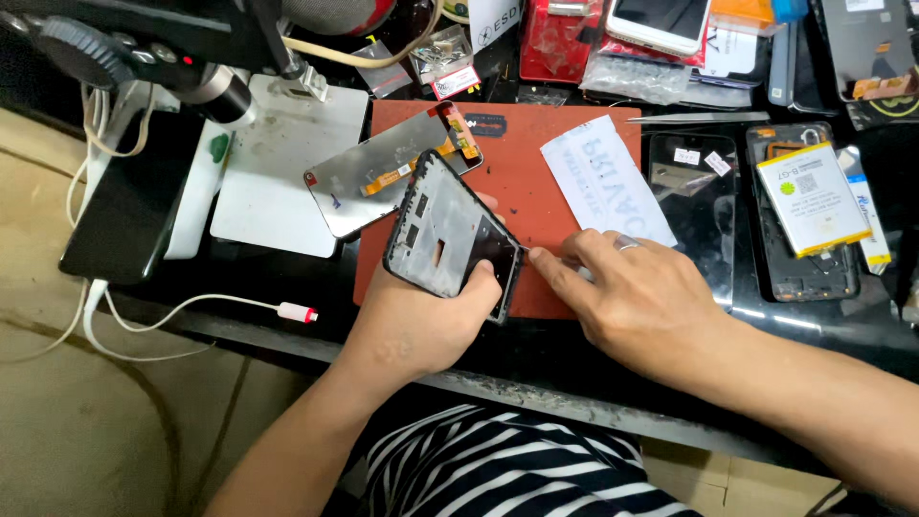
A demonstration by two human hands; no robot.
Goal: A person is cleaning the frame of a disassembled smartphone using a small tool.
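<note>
Already stripped to a bare shell, the phone frame (448,233) is tilted over the red mat (522,172), gripped by the left hand (421,321). The right hand (622,292) pinches something tiny at its edge; the loose screen panel (383,177) lies beside it.

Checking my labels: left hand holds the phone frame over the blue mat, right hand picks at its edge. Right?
One thing is off: the mat is red-brown, not blue. The head view shows the left hand holding the phone frame over it, while the right hand pinches at the frame's right edge with its fingertips.
</note>
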